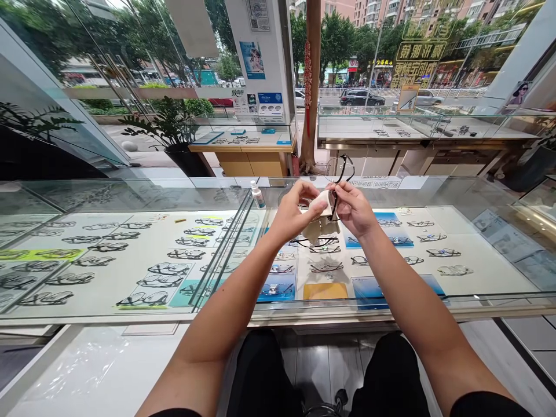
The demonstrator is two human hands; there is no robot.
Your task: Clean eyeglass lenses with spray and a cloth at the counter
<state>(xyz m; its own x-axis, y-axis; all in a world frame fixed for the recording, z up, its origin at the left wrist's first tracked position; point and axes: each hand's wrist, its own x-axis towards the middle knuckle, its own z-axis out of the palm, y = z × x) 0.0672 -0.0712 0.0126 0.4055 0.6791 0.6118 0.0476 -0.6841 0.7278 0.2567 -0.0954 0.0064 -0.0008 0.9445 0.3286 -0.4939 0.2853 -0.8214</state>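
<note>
Above the glass counter, my left hand (pixel 299 208) is closed around a white cloth (pixel 320 202), its fingers pressing the cloth against a pair of glasses. My right hand (pixel 353 208) pinches the dark frame of those glasses (pixel 344 169). One temple and a clear lens rise above my fingers; the rest of the frame is partly covered by the cloth and both hands. A small white spray bottle (pixel 257 194) stands on the counter glass, left of my left hand.
Beneath the glass top of the display counter (pixel 278 317) lie rows of eyeglasses (pixel 158 269), some on blue cards. Farther back stand two more display cases (pixel 247 145), a wooden post (pixel 309 87) and a potted plant (pixel 167 130) by the windows.
</note>
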